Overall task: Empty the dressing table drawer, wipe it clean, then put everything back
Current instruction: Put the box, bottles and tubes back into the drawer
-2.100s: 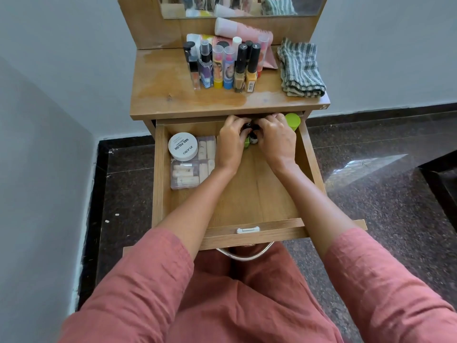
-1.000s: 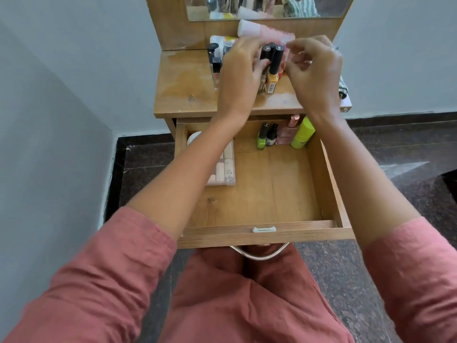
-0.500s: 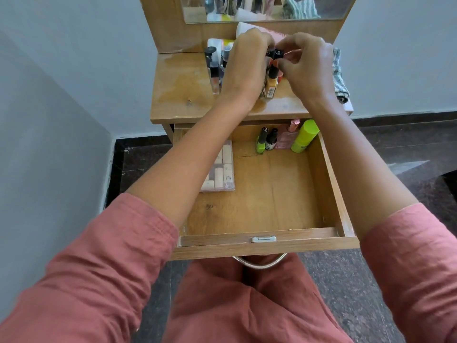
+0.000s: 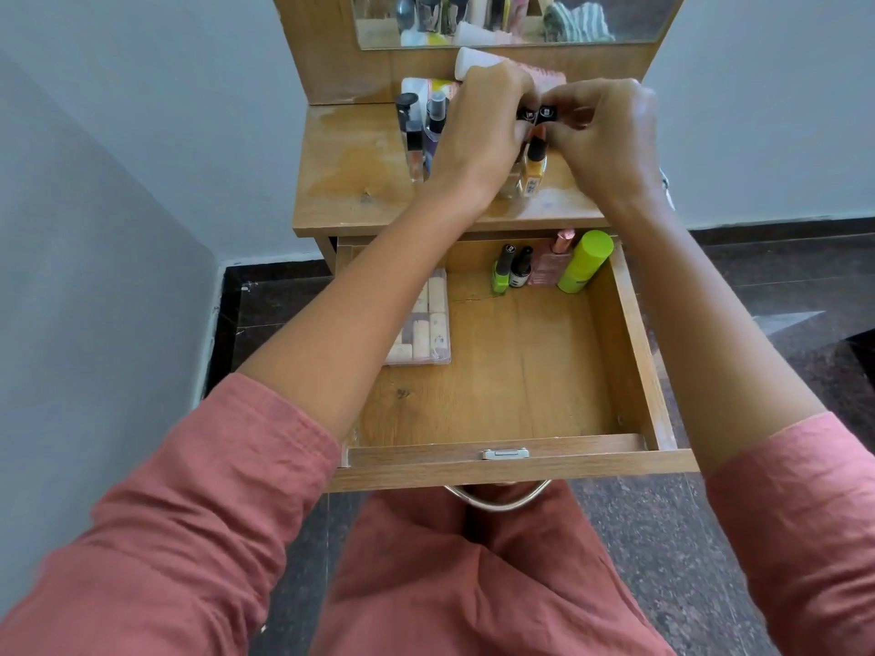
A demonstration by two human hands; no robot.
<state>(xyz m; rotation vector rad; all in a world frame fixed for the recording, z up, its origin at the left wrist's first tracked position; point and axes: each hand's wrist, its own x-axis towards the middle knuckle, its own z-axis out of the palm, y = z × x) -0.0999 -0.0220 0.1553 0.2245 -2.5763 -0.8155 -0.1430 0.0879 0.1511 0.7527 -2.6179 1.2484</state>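
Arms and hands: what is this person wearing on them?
Both arms wear loose, dusty-pink woven sleeves. The left sleeve and right sleeve are slightly crinkled and end near the elbows, leaving the forearms bare. The left hand and right hand are ungloved, and no watch or bangle shows.

A mirror (image 4: 634, 21) sits above; pale walls (image 4: 118, 134) meet dark speckled floor (image 4: 663, 561).
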